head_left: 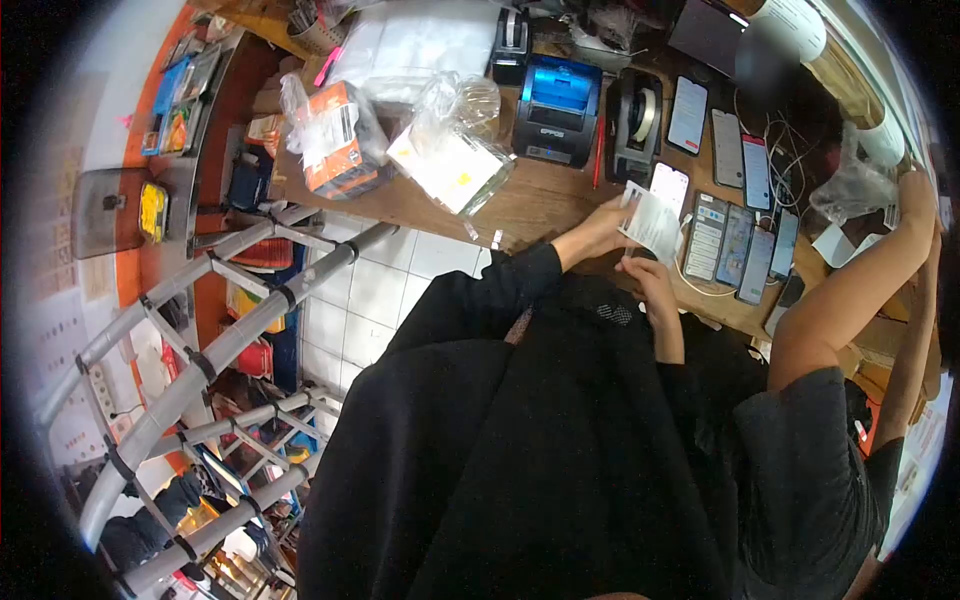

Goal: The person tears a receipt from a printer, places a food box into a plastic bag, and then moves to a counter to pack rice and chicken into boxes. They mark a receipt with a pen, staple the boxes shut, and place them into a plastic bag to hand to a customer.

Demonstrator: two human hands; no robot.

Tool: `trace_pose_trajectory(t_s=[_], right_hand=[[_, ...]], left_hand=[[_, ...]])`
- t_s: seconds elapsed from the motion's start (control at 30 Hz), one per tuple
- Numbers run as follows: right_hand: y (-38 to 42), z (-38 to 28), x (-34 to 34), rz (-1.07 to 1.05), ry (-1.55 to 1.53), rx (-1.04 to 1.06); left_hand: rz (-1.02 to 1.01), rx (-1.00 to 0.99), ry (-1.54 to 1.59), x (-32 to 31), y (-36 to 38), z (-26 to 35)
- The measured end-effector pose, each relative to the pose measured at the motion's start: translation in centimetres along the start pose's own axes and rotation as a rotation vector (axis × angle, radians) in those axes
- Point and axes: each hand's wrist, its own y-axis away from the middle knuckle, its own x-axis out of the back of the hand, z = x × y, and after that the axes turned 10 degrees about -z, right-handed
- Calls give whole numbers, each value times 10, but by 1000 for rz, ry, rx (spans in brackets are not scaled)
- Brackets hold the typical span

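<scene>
A white printed paper slip [655, 228] is held up over the front edge of the wooden desk. My left hand [603, 230] pinches its left side. Lower down, my right hand [652, 287] has thumb and finger closed at the slip's bottom corner. Just behind the slip lies a phone with a lit screen [669, 186], partly covered by it. The print on the slip is too small to read.
Several phones [706, 235] and white cables crowd the right side. A blue-lidded label printer [558, 108], a tape dispenser [634, 125], an orange wrapped box [342, 138] and a plastic-wrapped packet [455, 165] stand leftward. A co-worker's arm [855, 280] reaches in at right; a ladder [230, 340] leans left.
</scene>
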Motion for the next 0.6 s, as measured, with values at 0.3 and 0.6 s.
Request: trace_pose_trajectory(t_s=[0.3,0.6], right_hand=[[-88,-15,42,130,213,363],[-108,11,51,290,335,325]], left_hand=[[163,61,-567,11,22,-35],[81,139,-382,8,13,-25]])
